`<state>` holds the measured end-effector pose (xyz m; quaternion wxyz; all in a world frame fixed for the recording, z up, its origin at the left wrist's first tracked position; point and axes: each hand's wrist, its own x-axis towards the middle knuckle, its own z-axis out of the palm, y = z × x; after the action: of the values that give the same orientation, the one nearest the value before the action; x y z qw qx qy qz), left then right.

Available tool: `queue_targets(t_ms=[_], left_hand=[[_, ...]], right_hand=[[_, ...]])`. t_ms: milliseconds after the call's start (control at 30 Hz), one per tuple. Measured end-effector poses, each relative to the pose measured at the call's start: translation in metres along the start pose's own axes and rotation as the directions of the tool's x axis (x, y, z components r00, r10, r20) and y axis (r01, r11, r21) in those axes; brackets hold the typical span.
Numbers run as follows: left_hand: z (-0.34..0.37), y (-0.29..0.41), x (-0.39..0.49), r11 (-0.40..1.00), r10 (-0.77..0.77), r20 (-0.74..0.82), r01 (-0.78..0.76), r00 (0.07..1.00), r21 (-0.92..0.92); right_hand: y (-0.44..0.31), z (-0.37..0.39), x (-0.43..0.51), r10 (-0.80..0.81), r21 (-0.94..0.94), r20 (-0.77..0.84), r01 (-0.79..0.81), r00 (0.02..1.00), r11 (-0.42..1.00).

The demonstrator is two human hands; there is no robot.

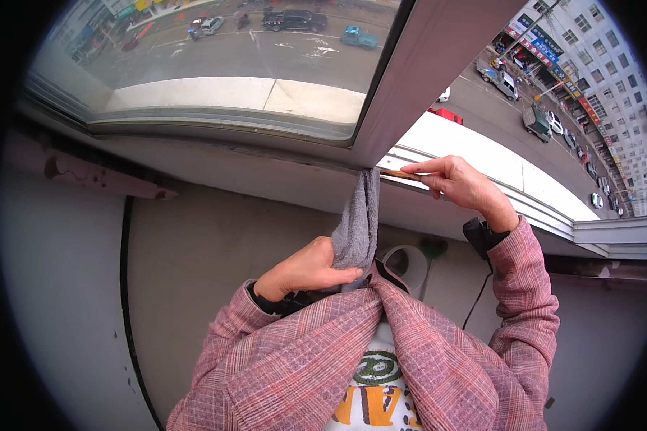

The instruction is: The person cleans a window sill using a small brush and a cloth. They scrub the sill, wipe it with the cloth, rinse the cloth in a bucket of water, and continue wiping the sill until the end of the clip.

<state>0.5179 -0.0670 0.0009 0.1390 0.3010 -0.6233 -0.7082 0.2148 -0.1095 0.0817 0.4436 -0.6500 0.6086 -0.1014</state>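
My left hand (310,269) grips the lower part of a grey terry cloth (356,226). The cloth stretches up to the foot of the sliding window's frame post (396,91), where its upper end meets the sill. My right hand (455,180) pinches a thin brown stick-like tool (404,174), possibly wooden. Its far end reaches to the cloth's top edge at the base of the post; the tip is hidden there. The white window track (517,196) runs beneath and beyond my right hand.
The glass pane (237,64) is at left, and the window is open at right, above a street with vehicles. Below the sill (221,161) stand a white bucket (418,264) and a green object (434,248) on the floor. A black cable (477,301) hangs by my right sleeve.
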Motion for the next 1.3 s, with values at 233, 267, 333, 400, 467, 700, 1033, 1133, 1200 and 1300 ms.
queue_targets(t_ms=[233,267,333,400,467,700,1033,1133,1200,1300], left_hand=[[-0.004,0.004,-0.003,0.999,-0.003,0.068,0.0,0.998,0.038],[-0.005,0.003,-0.005,0.997,-0.038,0.066,0.034,0.997,0.064],[-0.007,0.009,-0.006,0.998,-0.065,0.056,0.064,0.996,0.021],[-0.007,0.022,-0.011,0.99,-0.074,0.015,0.075,0.997,-0.123],[-0.009,0.024,-0.011,0.972,-0.071,0.018,0.073,0.997,-0.222],[0.007,0.036,0.014,0.993,-0.062,0.162,0.077,0.985,-0.09],[0.014,0.033,0.03,0.996,-0.043,0.169,0.055,0.985,-0.064],[0.015,0.046,0.041,0.999,-0.043,0.188,0.04,0.981,0.022],[0.018,0.048,0.044,1.0,-0.026,0.172,0.023,0.985,0.019],[0.018,0.053,0.043,0.999,-0.039,0.154,0.039,0.987,0.003]], right_hand=[[-0.008,0.002,-0.017,0.149,0.096,0.045,-0.153,0.988,0.984],[-0.004,0.008,-0.011,0.081,0.095,0.03,-0.083,0.996,0.992],[0.003,0.022,0.003,-0.044,0.084,-0.018,0.046,0.999,0.995],[-0.003,0.023,0.003,-0.139,-0.024,-0.077,0.137,0.987,0.99],[0.014,0.035,0.008,-0.397,-0.194,-0.237,0.357,0.887,0.914],[0.011,-0.02,-0.01,-0.208,-0.235,0.032,0.209,0.978,0.949],[0.036,0.027,-0.052,-0.38,-0.606,-0.336,0.11,0.862,0.787],[0.038,0.035,-0.048,-0.366,-0.595,-0.33,0.109,0.87,0.796],[0.039,0.039,-0.043,-0.395,-0.588,-0.335,0.138,0.855,0.797],[0.041,0.033,-0.052,-0.333,-0.504,-0.402,0.098,0.853,0.858]])
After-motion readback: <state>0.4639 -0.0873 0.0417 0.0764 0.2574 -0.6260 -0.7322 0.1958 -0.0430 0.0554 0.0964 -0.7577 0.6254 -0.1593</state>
